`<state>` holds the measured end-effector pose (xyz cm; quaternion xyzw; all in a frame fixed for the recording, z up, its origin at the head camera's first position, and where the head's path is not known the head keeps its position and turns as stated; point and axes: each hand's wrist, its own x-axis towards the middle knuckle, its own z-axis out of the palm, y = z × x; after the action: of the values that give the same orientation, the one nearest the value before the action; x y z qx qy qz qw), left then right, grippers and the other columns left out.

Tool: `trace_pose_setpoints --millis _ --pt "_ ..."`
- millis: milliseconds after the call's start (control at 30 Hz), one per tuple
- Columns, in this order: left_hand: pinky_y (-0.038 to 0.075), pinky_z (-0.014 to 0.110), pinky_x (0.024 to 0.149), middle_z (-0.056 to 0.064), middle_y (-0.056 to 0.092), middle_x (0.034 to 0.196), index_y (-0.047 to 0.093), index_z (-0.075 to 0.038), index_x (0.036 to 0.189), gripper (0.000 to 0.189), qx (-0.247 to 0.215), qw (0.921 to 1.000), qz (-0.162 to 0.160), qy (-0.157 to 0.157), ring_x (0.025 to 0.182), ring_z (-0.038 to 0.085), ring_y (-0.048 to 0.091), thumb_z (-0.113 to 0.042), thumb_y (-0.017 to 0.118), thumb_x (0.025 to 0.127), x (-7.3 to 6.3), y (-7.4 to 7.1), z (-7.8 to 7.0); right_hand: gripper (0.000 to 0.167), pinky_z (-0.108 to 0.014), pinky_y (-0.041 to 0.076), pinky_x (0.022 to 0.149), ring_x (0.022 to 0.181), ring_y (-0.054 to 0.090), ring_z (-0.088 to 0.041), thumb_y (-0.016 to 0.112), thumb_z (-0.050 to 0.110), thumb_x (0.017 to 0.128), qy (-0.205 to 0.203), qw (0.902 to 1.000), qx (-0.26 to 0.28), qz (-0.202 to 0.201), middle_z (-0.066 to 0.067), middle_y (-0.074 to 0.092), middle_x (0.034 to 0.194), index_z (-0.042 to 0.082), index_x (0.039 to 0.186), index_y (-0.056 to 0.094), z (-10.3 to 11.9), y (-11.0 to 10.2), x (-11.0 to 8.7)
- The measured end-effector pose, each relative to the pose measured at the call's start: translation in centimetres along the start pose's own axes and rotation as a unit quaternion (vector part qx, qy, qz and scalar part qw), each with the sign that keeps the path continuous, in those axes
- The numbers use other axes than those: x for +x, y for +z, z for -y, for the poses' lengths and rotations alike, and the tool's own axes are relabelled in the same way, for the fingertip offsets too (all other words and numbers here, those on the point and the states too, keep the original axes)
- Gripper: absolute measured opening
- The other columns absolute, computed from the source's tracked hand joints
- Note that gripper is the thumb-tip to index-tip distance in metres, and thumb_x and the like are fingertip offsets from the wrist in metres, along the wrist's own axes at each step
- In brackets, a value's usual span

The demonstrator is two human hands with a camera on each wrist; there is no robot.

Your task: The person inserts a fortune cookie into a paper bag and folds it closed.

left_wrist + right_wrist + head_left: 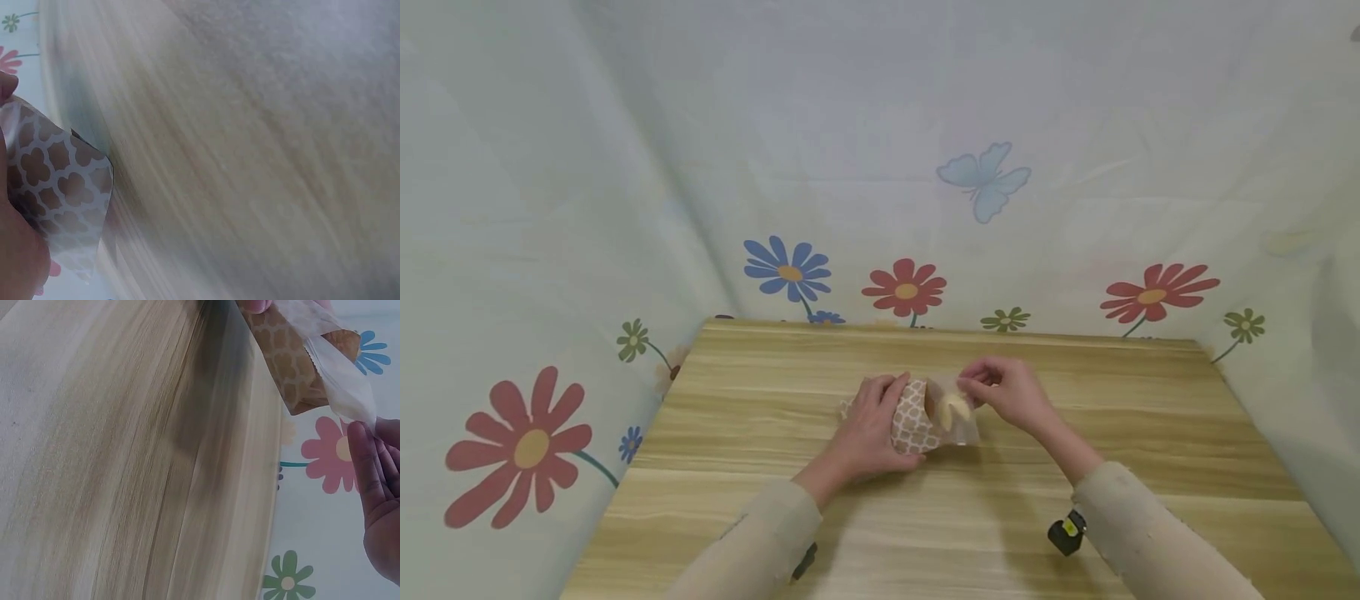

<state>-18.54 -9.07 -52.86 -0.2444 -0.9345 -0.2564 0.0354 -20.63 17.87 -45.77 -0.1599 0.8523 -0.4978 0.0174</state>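
Note:
My left hand (863, 429) grips a brown paper bag (913, 427) with a white lattice pattern, low over the table, its mouth facing right. A clear plastic bag (968, 431) sits at that mouth, partly inside it, with pale yellow pieces (955, 411) showing through. Its upper edge is pinched between the thumb and fingers of my right hand (1011, 396). In the right wrist view the plastic bag (345, 381) stretches from the paper bag (289, 362) to my right fingertips. The left wrist view shows the patterned paper (72, 187) beside my left hand (19, 250).
Underneath is a wood-grain table (737, 367). A pale cloth backdrop (850, 125) with printed flowers and a butterfly hangs behind and at both sides. A black device (1067, 533) is strapped at the right wrist, and another dark one (803, 562) shows under the left sleeve.

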Motion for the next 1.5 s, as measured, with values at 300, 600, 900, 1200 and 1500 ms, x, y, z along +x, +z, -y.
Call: trace_pose_setpoints --millis 300,600,900,1200,1500 --pt "0.017 0.051 0.132 0.013 0.042 0.154 0.028 -0.014 0.168 0.128 0.009 0.9999 -0.007 0.007 0.143 0.032 0.04 -0.059 0.091 0.066 0.1 0.3 0.1 0.008 -0.054 0.064 0.074 0.073 0.073 -0.024 0.073 0.001 0.099 0.023 0.998 0.029 0.052 -0.011 0.074 0.086 -0.006 0.104 0.074 -0.7 -0.4 0.0" --pt "0.011 0.053 0.132 0.014 0.039 0.157 0.027 -0.015 0.169 0.125 0.017 0.9997 0.014 0.009 0.148 0.034 0.036 -0.06 0.089 0.07 0.2 0.5 -0.4 0.01 -0.055 0.065 0.076 0.072 0.073 -0.02 0.074 0.004 0.099 0.036 0.997 0.017 0.066 -0.009 0.076 0.088 -0.004 0.104 0.076 -1.2 -0.3 0.8" --pt "0.012 0.051 0.132 0.013 0.041 0.156 0.03 -0.015 0.168 0.123 0.007 0.9999 0.009 0.011 0.147 0.032 0.036 -0.061 0.089 0.07 0.4 0.7 -0.5 0.011 -0.054 0.064 0.075 0.072 0.074 -0.02 0.077 0.004 0.097 0.04 0.9975 0.058 0.004 -0.013 0.078 0.088 -0.005 0.103 0.076 -0.9 1.1 0.8" --pt "0.012 0.049 0.132 0.011 0.042 0.154 0.031 -0.013 0.167 0.122 0.008 0.9998 0.013 0.01 0.144 0.029 0.038 -0.064 0.088 0.071 0.2 0.7 -0.5 0.01 -0.042 0.066 0.073 0.075 0.074 -0.02 0.077 0.004 0.097 0.029 0.9975 0.064 0.008 -0.011 0.077 0.089 -0.004 0.103 0.076 -0.6 2.2 0.4" --pt "0.012 0.051 0.132 0.012 0.042 0.154 0.03 -0.013 0.167 0.123 -0.003 0.9998 0.013 0.014 0.144 0.031 0.038 -0.064 0.088 0.07 0.3 0.7 -1.1 0.008 -0.049 0.065 0.075 0.073 0.073 -0.019 0.077 0.007 0.098 0.033 0.9982 0.05 -0.009 -0.008 0.076 0.087 0.0 0.102 0.076 -0.8 2.0 0.2"
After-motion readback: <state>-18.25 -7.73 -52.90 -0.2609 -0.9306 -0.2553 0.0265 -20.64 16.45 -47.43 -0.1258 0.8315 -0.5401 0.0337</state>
